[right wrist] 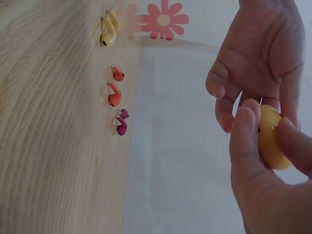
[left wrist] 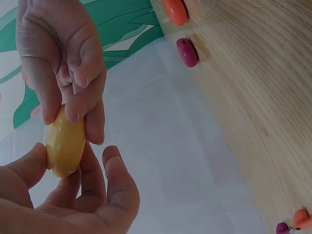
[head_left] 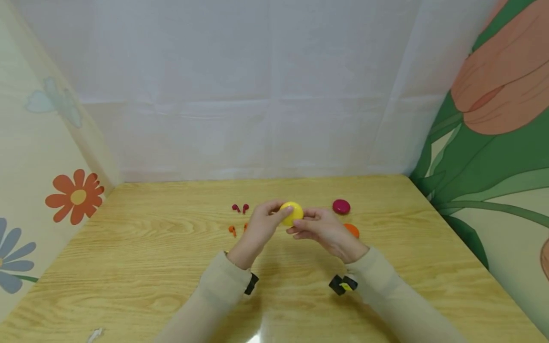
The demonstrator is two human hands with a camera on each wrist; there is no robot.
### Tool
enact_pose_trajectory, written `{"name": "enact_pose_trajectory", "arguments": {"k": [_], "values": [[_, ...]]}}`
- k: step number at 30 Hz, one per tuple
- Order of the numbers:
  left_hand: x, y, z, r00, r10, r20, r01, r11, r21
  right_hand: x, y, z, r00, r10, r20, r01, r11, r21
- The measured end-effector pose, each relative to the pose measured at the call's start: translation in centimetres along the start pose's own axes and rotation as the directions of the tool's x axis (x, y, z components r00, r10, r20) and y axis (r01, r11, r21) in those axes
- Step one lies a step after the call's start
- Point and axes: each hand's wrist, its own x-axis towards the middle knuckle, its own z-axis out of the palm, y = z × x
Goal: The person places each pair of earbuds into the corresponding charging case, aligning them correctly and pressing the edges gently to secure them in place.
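Note:
A round, glossy yellow earbud case (head_left: 291, 214) is held up above the table between both hands, its lid closed as far as the views show. My left hand (head_left: 260, 229) pinches it from the left, thumb on its face and fingers behind. From the other side my right hand (head_left: 328, 232) grips its edge between thumb and fingers. The left wrist view shows the yellow case (left wrist: 67, 144) edge-on, with fingertips of both hands on it. In the right wrist view, the yellow case (right wrist: 273, 139) is partly covered by the right thumb and fingers.
A magenta case (head_left: 341, 206) and an orange case (head_left: 351, 230), partly behind the right hand, lie on the wooden table (head_left: 150, 247). Further left are magenta earbuds (head_left: 240, 208), orange earbuds (head_left: 232, 231) and yellow earbuds (right wrist: 109, 34). A white sheet (head_left: 206, 85) hangs behind.

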Motion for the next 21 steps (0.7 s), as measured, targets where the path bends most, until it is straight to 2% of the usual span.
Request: {"name": "enact_pose_trajectory", "arguments": {"k": [10,17,21], "values": [[-0.15,0.11,-0.06,1.000,-0.005,0.025,0.007,0.997,-0.076,0.02,0.10,0.16,1.000,-0.026,0.000,0.026,1.000,-0.012],[-0.23,0.25,-0.31,0.997,-0.075,0.033,0.077,0.995,-0.061,0.10,0.12,0.27,1.000,-0.016,-0.014,0.015,0.999,-0.037],[-0.13,0.34,-0.30,0.995,-0.091,0.028,0.093,0.994,-0.050,0.06,0.12,0.27,1.000,-0.029,-0.008,0.029,0.999,-0.032]]}}
